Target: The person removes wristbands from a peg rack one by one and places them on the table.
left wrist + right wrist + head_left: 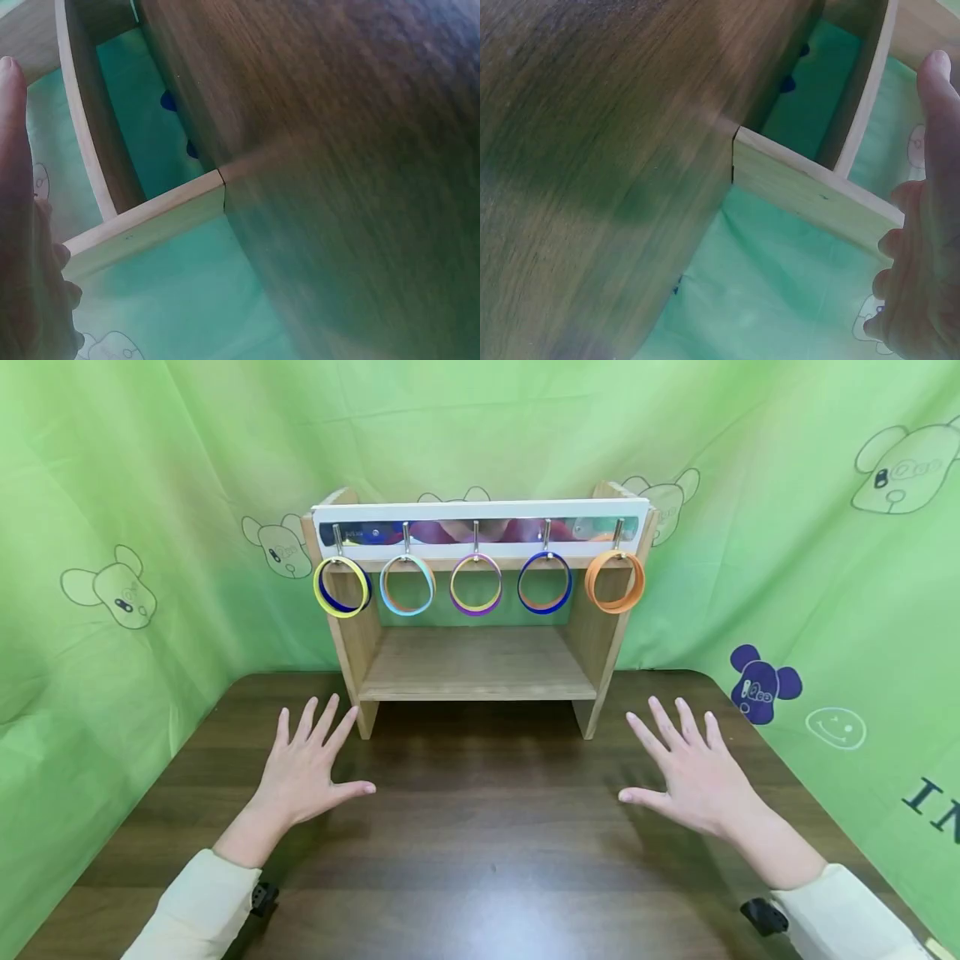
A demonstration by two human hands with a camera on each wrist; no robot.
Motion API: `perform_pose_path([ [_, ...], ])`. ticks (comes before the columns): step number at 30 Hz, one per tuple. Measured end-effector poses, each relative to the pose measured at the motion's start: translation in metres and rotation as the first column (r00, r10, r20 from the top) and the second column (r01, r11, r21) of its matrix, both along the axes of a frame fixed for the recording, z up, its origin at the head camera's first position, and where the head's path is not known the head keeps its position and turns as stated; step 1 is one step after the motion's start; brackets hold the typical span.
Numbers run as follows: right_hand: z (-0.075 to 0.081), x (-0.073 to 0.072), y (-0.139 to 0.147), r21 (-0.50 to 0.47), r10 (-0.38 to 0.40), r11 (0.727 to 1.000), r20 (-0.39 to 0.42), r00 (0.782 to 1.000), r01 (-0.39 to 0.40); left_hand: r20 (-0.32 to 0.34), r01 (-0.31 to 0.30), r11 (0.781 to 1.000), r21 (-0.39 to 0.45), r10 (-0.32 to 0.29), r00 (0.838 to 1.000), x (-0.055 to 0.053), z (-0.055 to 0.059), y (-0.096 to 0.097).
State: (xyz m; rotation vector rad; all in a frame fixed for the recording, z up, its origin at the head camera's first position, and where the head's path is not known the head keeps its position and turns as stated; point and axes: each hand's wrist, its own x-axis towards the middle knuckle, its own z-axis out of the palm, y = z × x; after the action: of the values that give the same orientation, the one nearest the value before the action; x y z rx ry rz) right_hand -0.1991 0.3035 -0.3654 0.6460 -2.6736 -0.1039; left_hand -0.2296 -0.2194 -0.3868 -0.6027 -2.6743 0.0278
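My left hand (300,777) hovers over the left part of the table with its fingers spread and nothing in it. On the other side my right hand (701,777) is likewise spread and holds nothing. Between and beyond them stands a wooden rack (480,664) with a white hook rail (480,512) along its top. From the hooks hang a yellow and dark blue ring (321,593), a light blue and orange ring (431,583), a purple and yellow ring (480,611), a blue and orange ring (567,583) and an orange ring (637,585).
A dark brown wooden table (480,835) lies under both hands. Green cloth (150,443) with cartoon bear prints hangs behind the table and along its sides. Black wrist straps (765,916) show at the light sleeves (198,902).
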Motion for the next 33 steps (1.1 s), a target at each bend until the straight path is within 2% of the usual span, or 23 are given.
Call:
perform_pose_path([
  [4, 0.004, 0.002, -0.001, -0.004, -0.002, 1.0, 0.001, 1.0, 0.002, -0.011, 0.019, 1.0, 0.004, -0.019, 1.0, 0.0, 0.003, 0.001],
  [11, 0.015, 0.002, -0.004, -0.005, 0.01, 1.0, -0.008, 1.0, -0.01, -0.047, 0.054, 0.998, 0.019, -0.053, 0.997, 0.0, 0.016, -0.001],
  [15, 0.026, 0.001, -0.006, -0.071, 0.027, 0.997, 0.013, 1.0, -0.026, -0.061, 0.093, 0.99, 0.106, -0.087, 0.994, -0.004, 0.022, -0.004],
  [19, 0.035, -0.002, -0.007, -0.168, 0.062, 0.984, 0.011, 0.998, -0.059, -0.059, 0.111, 0.96, 0.256, -0.099, 0.993, -0.012, 0.025, -0.009],
  [22, 0.04, -0.005, -0.007, -0.234, 0.079, 0.969, -0.005, 0.997, -0.079, -0.012, 0.089, 0.92, 0.382, -0.092, 0.996, -0.019, 0.025, -0.013],
  [26, 0.045, -0.01, -0.008, -0.339, 0.091, 0.936, -0.032, 0.995, -0.096, 0.096, 0.02, 0.84, 0.542, -0.085, 0.992, -0.03, 0.027, -0.014],
  [29, 0.048, -0.014, -0.009, -0.428, 0.101, 0.895, -0.077, 0.992, -0.124, 0.17, -0.033, 0.761, 0.648, -0.102, 0.98, -0.039, 0.028, -0.013],
  [33, 0.049, -0.021, -0.012, -0.576, 0.108, 0.804, -0.102, 0.989, -0.147, 0.243, -0.102, 0.647, 0.755, -0.132, 0.961, -0.051, 0.029, -0.011],
])
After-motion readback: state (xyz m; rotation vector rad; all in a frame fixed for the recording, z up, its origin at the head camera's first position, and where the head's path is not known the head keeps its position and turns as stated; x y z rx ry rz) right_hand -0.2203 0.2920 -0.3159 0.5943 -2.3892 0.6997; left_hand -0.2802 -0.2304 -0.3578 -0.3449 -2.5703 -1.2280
